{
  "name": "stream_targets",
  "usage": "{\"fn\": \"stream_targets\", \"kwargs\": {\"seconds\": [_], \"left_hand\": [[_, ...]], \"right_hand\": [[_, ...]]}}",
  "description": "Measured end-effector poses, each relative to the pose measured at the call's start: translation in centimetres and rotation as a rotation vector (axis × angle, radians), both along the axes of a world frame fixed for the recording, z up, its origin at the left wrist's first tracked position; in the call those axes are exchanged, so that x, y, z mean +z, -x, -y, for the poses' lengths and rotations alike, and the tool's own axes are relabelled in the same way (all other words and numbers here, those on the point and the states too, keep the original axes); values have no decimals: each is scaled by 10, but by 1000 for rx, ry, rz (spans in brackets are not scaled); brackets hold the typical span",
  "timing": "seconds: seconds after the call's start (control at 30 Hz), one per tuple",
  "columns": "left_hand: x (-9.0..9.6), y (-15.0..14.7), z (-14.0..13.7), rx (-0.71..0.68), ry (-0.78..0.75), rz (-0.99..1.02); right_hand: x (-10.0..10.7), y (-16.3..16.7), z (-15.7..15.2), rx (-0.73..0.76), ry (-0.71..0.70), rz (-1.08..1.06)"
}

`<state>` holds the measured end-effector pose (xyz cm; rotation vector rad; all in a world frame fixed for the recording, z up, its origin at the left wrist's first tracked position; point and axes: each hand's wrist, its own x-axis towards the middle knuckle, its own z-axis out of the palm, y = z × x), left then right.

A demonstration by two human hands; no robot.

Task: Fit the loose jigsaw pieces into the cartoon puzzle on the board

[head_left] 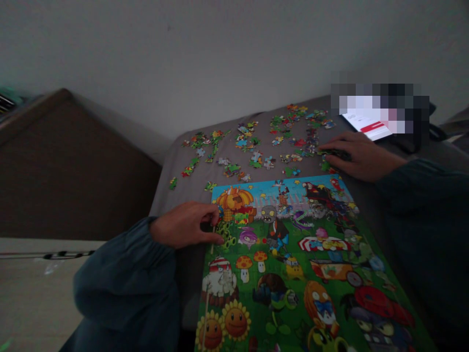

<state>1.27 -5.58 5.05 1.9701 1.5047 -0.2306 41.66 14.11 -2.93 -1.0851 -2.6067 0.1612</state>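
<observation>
A puzzle board (pixel 256 293) printed with cartoon plants and zombies lies in front of me, its far end blue with stars. At its left edge rests my left hand (pixel 186 226); the thumb and curled fingers are apart, with the tips on the board. Beyond the board's far right corner, my right hand (pixel 355 155) reaches low over loose puzzle pieces (pixel 311 142). Dark green pieces show between its spread thumb and fingers, and I see no firm grip on them. Part of its fingers' undersides is hidden.
Several more groups of puzzle pieces (pixel 230 168) are scattered over the grey cloth surface (pixel 220 146), which meets a pale wall (pixel 205 63). A lit screen (pixel 370 127), partly blurred out, lies at the right back. A dark brown wooden panel (pixel 73 176) stands on the left.
</observation>
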Motion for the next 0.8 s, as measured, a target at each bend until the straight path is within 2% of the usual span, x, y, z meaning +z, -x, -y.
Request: {"fn": "stream_targets", "kwargs": {"seconds": [0.8], "left_hand": [[7, -15, 2, -103, 17, 34]], "right_hand": [[1, 1, 2, -19, -11, -18]]}}
